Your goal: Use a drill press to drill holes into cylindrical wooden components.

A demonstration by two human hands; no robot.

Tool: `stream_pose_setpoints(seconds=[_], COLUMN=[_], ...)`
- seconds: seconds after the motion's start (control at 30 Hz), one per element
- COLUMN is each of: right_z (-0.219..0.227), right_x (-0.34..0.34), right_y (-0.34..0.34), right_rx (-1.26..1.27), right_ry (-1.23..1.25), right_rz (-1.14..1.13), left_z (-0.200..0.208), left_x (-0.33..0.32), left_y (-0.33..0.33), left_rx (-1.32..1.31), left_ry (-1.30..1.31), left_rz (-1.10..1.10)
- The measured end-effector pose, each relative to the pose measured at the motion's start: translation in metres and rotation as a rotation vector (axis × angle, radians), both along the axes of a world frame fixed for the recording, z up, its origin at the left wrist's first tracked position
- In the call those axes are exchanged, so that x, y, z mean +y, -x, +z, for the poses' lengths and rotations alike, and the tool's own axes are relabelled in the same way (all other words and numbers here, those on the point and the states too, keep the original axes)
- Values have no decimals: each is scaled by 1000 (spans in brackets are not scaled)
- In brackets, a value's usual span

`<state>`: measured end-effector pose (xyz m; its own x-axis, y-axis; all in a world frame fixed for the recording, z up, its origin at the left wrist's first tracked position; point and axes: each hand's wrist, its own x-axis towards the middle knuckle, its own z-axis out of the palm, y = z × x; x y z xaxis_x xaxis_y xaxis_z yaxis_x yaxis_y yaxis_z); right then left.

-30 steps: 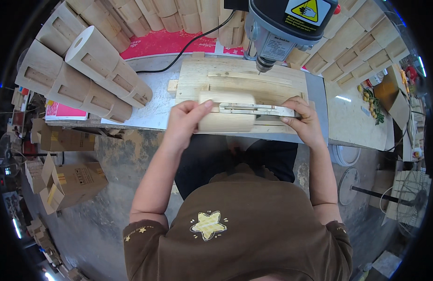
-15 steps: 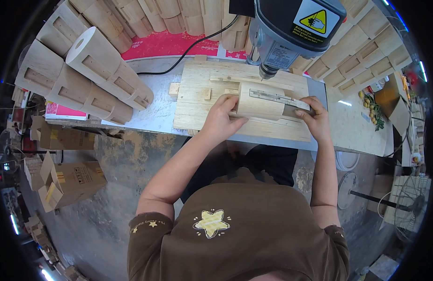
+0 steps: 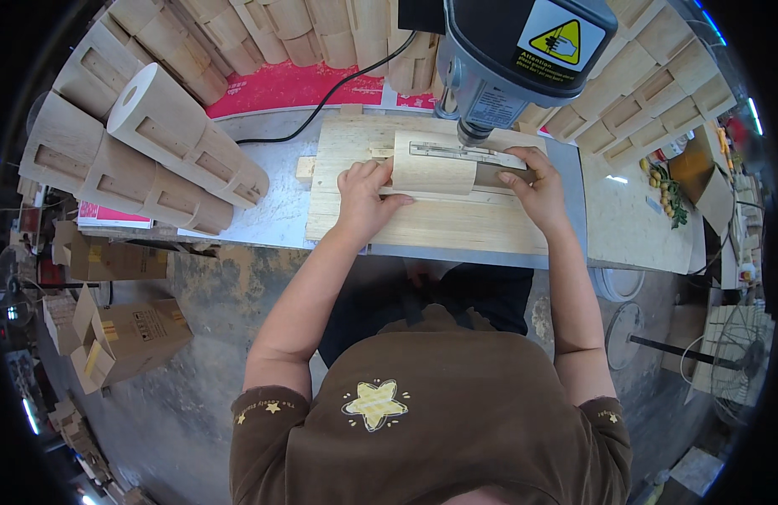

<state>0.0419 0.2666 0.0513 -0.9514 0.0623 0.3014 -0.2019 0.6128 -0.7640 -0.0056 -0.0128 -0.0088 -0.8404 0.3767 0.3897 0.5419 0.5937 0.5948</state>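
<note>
A pale wooden cylinder [image 3: 432, 175] lies on its side on the wooden base board [image 3: 464, 225], with a narrow slotted metal strip [image 3: 456, 153] along its top. My left hand [image 3: 365, 195] grips the cylinder's left end, thumb on the near side and fingers curled round the edge. At the other end my right hand [image 3: 540, 187] is closed on the strip and the grey bar [image 3: 488, 175] beneath it. The drill press chuck [image 3: 473, 133] hangs just above the strip; whether the bit touches it, I cannot tell.
Slotted wooden cylinders [image 3: 183, 139] stand at the left, with more stacked along the back and at the far right. A black cable [image 3: 334, 88] crosses the table behind the board. Cardboard boxes [image 3: 136, 332] sit on the floor at left, a fan [image 3: 734, 370] at right.
Both hands have shifted the cylinder and metal strip left and away from me, bringing the strip under the chuck. The grip at each end stays closed.
</note>
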Motion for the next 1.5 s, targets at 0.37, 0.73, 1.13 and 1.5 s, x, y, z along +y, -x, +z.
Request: stream_pose_setpoints(seconds=[0.37, 0.73, 1.13, 1.5], right_z=[169, 171, 74, 28], right_x=[-1, -16, -45, -38], right_y=[52, -5, -46, -27], right_rx=[499, 344, 481, 619], right_ry=[454, -277, -78, -87], right_rz=[-43, -203, -170, -119], left_z=[3, 0, 0, 3], left_x=[-1, -2, -1, 2], left_y=[-1, -1, 0, 0], left_rx=[45, -20, -40, 2], left_ry=[32, 21, -8, -42], left_rz=[-2, 1, -20, -10])
